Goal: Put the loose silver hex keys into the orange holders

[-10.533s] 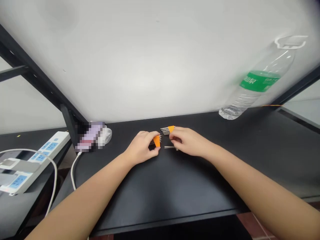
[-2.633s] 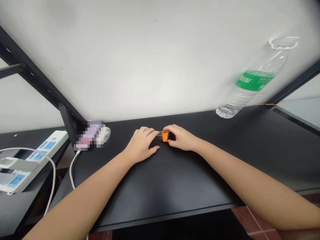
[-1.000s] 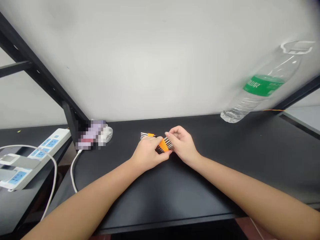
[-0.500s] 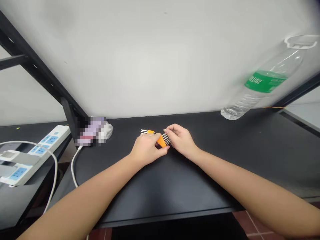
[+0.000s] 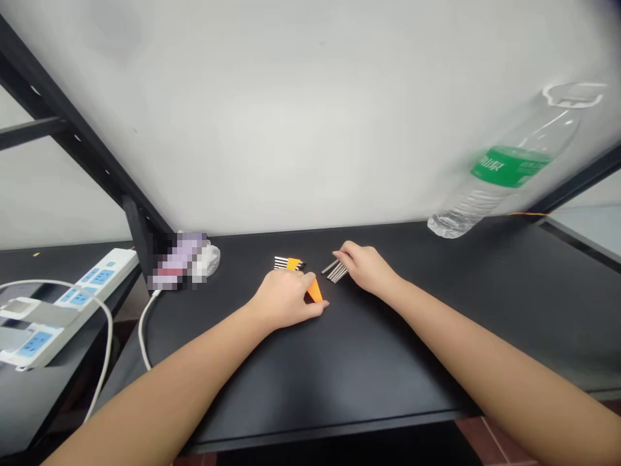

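My left hand (image 5: 286, 301) is closed on an orange plastic holder (image 5: 314, 291) just above the black tabletop (image 5: 339, 362). To its right, my right hand (image 5: 369, 266) pinches a bunch of several silver metal keys (image 5: 334, 270), apart from the orange holder. A second orange holder with silver keys still in it (image 5: 290, 263) lies on the table just behind my left hand.
A clear plastic bottle with a green label (image 5: 504, 168) stands at the back right against the white wall. A blurred purple object with white plastic (image 5: 187, 259) lies at the back left. A white power strip (image 5: 58, 310) and white cable (image 5: 143, 330) are on the left.
The silver keys have come out of the orange holder: my right hand drew them away to the right while my left hand kept the holder. Earlier both hands held the set together.
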A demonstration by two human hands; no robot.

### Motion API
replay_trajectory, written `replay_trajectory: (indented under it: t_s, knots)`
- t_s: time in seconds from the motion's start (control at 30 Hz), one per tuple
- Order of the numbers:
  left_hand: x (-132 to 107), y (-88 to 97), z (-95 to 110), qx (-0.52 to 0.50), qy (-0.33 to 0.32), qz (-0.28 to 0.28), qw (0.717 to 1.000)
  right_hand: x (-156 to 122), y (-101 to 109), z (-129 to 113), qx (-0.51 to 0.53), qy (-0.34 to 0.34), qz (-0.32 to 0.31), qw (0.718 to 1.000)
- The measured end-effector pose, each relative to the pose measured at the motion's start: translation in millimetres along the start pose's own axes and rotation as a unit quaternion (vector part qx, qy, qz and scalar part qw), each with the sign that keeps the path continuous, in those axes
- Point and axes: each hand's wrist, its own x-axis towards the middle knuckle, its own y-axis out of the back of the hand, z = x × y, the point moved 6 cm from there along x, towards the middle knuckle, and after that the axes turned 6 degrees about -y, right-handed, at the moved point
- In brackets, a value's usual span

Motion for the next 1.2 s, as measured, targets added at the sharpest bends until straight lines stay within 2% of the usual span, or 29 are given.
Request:
replay_trajectory:
  t_s: [0.1,0.2,0.37,0.47,0.6,0.67,0.8,1.0,1.2]
  knots:
    - [1,-3.4,0,0.005,-0.011,-0.026,1.000,1,-3,0,-0.137,0.016,-0.017,0.990]
    - [1,-3.3,-2,0.009,-0.009,-0.044,0.999,3,-3,3,-0.191,0.015,-0.018,0.981]
    - [-1,2.2,-1,0.002,-0.001,-0.033,0.999,6,10,13,-0.183,0.013,-0.009,0.983]
    - [-2,1.6,-2,-0.006,0.005,-0.029,1.000,3,20,13,-0.128,0.057,-0.007,0.990]
    - [-1,1.0,-7,-0.030,-0.006,-0.011,0.999,-8,20,1,-0.043,0.182,-0.098,0.978]
    - [1,2.2,-7,-0.052,-0.024,0.002,0.998,-13,18,-2,-0.045,0.206,-0.142,0.967]
    - [2,5.0,-5,-0.082,-0.052,0.005,0.995,-19,17,-8,-0.039,0.208,-0.152,0.966]
    - [3,5.3,-9,-0.055,-0.026,0.003,0.998,-22,14,-18,-0.038,0.211,-0.117,0.970]
    - [5,-2.4,-26,-0.023,0.011,0.001,1.000,-10,21,-4,-0.040,0.146,-0.082,0.985]
